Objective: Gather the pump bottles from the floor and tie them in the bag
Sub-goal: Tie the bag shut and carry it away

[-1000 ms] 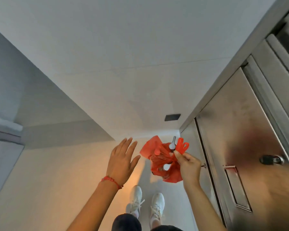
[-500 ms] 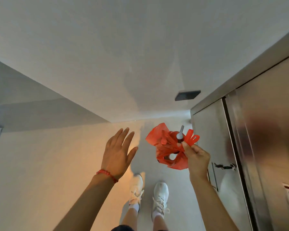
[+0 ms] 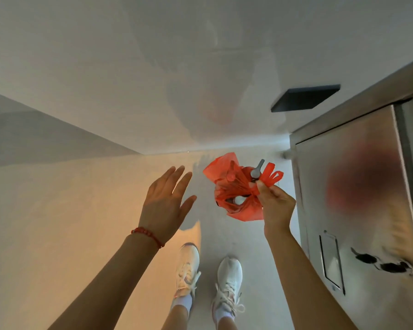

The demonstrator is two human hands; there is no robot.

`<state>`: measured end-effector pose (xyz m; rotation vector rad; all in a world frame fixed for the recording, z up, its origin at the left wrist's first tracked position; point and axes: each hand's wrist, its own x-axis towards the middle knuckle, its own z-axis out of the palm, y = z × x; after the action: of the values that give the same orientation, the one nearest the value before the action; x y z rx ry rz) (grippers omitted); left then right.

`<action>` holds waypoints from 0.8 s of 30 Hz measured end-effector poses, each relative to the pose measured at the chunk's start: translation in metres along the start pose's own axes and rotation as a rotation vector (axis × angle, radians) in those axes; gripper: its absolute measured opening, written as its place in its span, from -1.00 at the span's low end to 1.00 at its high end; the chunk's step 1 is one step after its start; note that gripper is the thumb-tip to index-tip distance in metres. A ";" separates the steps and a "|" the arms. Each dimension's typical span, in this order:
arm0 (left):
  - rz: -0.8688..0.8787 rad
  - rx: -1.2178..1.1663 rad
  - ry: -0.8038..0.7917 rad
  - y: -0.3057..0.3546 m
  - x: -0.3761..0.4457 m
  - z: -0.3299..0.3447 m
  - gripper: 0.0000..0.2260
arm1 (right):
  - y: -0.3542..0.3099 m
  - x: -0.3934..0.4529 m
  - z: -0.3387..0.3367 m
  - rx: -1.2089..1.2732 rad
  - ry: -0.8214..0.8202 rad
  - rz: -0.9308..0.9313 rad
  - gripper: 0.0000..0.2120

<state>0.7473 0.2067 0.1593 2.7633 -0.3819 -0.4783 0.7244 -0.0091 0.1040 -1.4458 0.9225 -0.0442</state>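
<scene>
Head view. Right hand (image 3: 275,206) raised above the floor (image 3: 69,210), thumb and fingers pinching the gathered handles (image 3: 270,175) of an orange bag (image 3: 234,189); bag suspended in the air from that grip, clear of the floor, just beside a stainless steel cabinet (image 3: 358,198). Pump bottles inside the bag: a grey pump head (image 3: 256,170) protruding from the top near the handles, a white cap (image 3: 238,199) visible through a gap lower down, an orange-tinted pump (image 3: 230,176) under the plastic. Left hand (image 3: 163,201) held apart from the bag, palm flat, fingers straight and spread, gripping nothing; red bead bracelet (image 3: 148,234) at the wrist. White sneakers (image 3: 187,267) on the floor below. Dark rectangular panel (image 3: 305,97) on the white wall above the cabinet.
</scene>
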 end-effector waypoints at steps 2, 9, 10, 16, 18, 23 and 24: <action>0.004 0.000 0.023 -0.005 0.009 0.012 -0.56 | 0.012 0.011 0.006 0.008 0.010 0.003 -0.93; 0.009 0.009 0.039 -0.029 0.032 0.058 -0.60 | 0.053 0.051 0.028 -0.026 0.016 0.004 -0.92; 0.006 0.013 0.032 -0.030 0.034 0.062 -0.59 | 0.058 0.055 0.030 -0.048 0.012 0.004 -0.89; 0.005 -0.006 -0.009 -0.035 0.039 0.080 -0.60 | 0.070 0.073 0.031 -0.117 0.004 -0.001 -0.93; 0.018 -0.010 -0.004 -0.034 0.038 0.085 -0.61 | 0.071 0.075 0.029 -0.131 0.007 -0.015 -0.94; 0.022 -0.001 -0.029 -0.024 0.031 0.090 -0.59 | 0.071 0.062 0.018 -0.124 0.030 -0.023 -0.86; 0.023 0.001 -0.032 -0.021 0.029 0.091 -0.59 | 0.070 0.059 0.016 -0.115 0.035 -0.024 -0.87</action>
<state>0.7451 0.1941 0.0625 2.7523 -0.4216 -0.5167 0.7381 -0.0146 0.0119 -1.5669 0.9494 -0.0342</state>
